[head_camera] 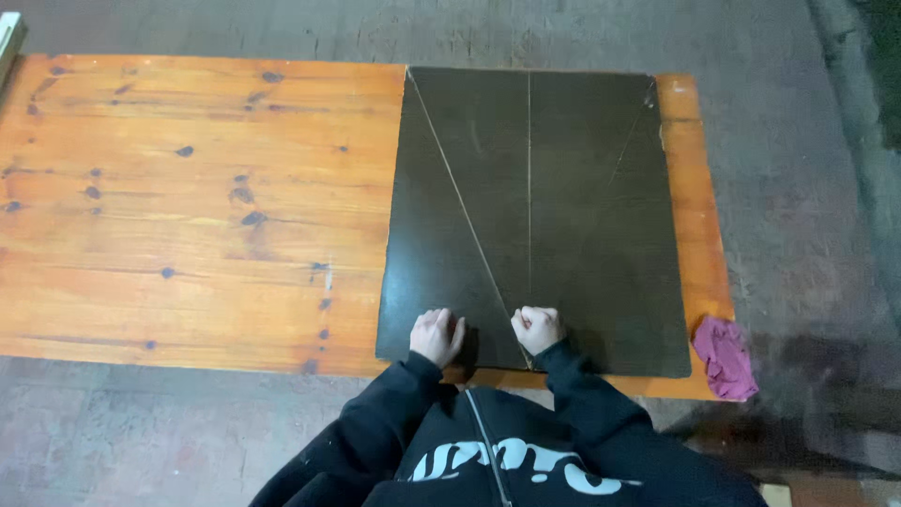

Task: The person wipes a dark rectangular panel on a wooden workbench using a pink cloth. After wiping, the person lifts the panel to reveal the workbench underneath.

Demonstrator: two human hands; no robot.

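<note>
A large black paper sheet [563, 207] lies flat on the right part of a wooden table [188, 207]. The sheet bears a straight vertical crease down its middle and diagonal creases running from the top corners toward the near edge. My left hand [436, 335] rests on the sheet near its near edge, left of the creases' meeting point, fingers curled under. My right hand [537, 329] presses on the sheet just right of that point, also curled into a loose fist. Neither hand holds anything. Black sleeves cover both arms.
A crumpled pink cloth [725, 356] lies at the table's near right corner, partly over the edge. The table's left part is bare knotted wood. Grey concrete floor [807, 169] surrounds the table.
</note>
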